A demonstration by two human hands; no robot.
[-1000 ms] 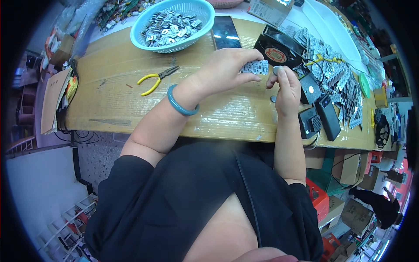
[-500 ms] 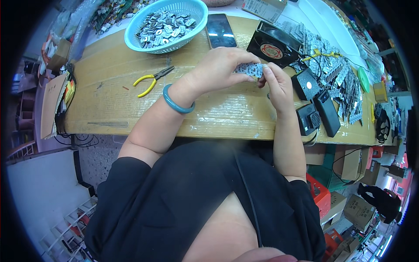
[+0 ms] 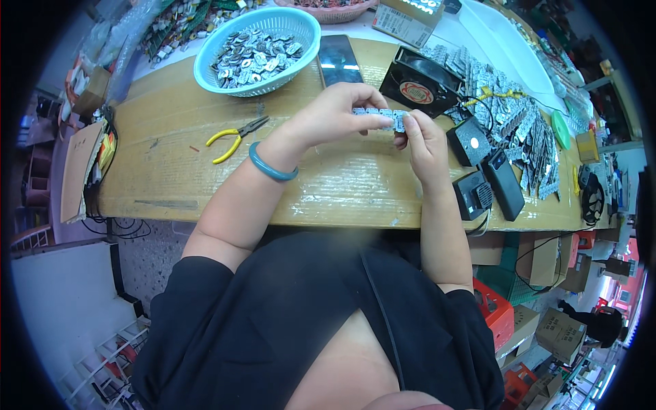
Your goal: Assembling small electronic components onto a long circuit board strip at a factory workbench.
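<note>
Both my hands grip a narrow strip of small circuit boards [image 3: 398, 121] above the middle of the table. My left hand [image 3: 339, 115] pinches its left part between thumb and fingers. At the strip's right end, my right hand [image 3: 425, 140] holds on with thumb and curled fingers. Part of the strip is hidden behind the left thumb. Left of my hands lie yellow-handled pliers [image 3: 237, 140], their jaws toward me-far right. A light blue basket [image 3: 199, 67] behind them holds many small separated boards [image 3: 256, 60].
A dark phone [image 3: 339, 60] lies behind my left hand. A black fan [image 3: 422, 83] stands behind my right hand, with black box-shaped devices [image 3: 469, 141] nearer me. More board strips [image 3: 523, 130] pile up at the right. Toward the back are a pink basket [image 3: 328, 12] and a cardboard box [image 3: 403, 26].
The view has shifted slightly. More of the board strip now shows between my hands, and my left fingers have changed their place along it. Both hands still hold the strip.
</note>
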